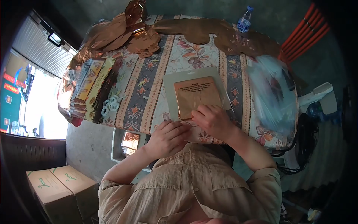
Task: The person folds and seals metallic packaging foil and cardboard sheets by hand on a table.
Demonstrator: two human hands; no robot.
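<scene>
A flat copper-coloured packet (198,93) with printed warning text lies in front of me, on a pale grey-green card (170,87) with a hanging slot at its top. Clear plastic shows along the card's right side. My right hand (213,120) is closed, thumb and fingertips pinching the packet's lower edge. Just left of it, below the packet's lower left corner, my left hand (169,137) has its fingers bent together over the table's front edge. Its fingertips are hidden, so what it holds cannot be made out.
Clear plastic bags (270,95) are piled at right. At left lie printed packets (87,80) and whitish rings (110,104). Copper foil sheets (186,30) and a water bottle (245,20) line the far edge. A white bin (115,145) and cartons (61,183) stand below left.
</scene>
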